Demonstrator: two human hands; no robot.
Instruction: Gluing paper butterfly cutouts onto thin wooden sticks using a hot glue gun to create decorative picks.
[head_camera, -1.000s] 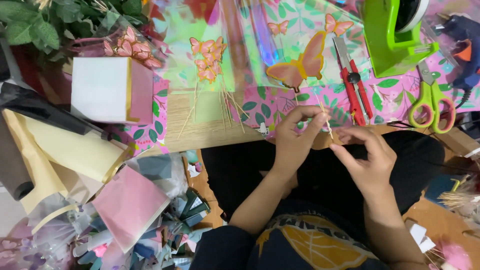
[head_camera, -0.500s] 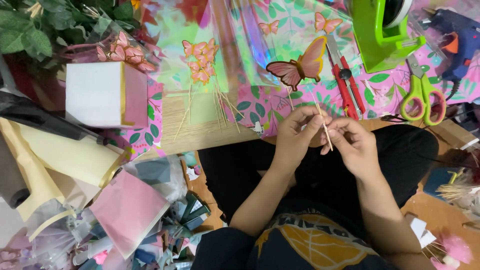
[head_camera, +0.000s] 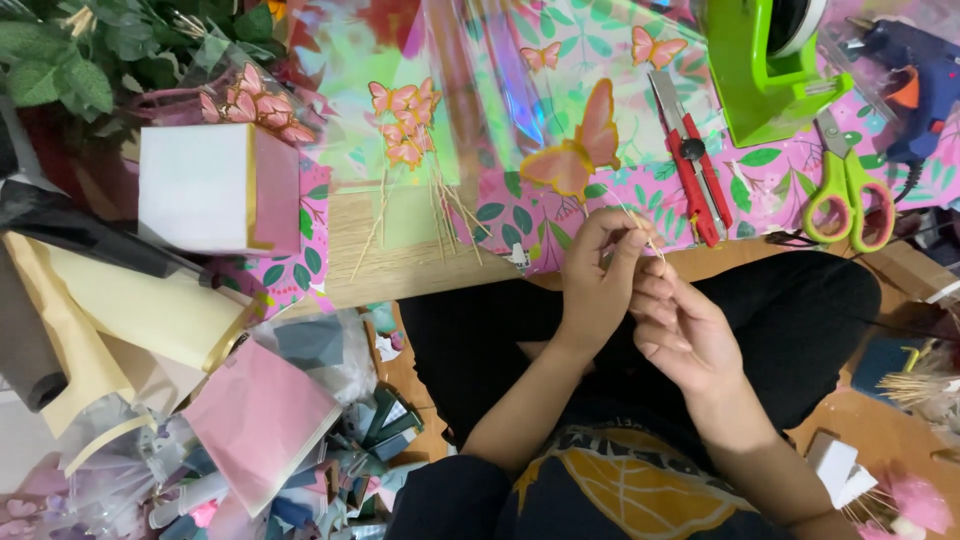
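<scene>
Seen from the head camera, the person sits with dark-clad legs under the edge of a low table covered in a pink leaf-patterned sheet. The left hand is raised in front of the table edge, its thumb and forefinger pressed together on a thin wooden stick that carries a pink and yellow paper butterfly at its upper end, so the butterfly hangs just above the hands over the patterned sheet. The right hand lies just beside and below the left, palm turned up, fingers loosely curled and touching the lower part of the stick; whether it truly pinches the stick cannot be told. Near the butterfly, to its right, lies a red utility knife, then a green tape dispenser, green-handled scissors and a blue glue gun. Further left, small pink butterflies on sticks rest on iridescent film, beside a white and pink box.
</scene>
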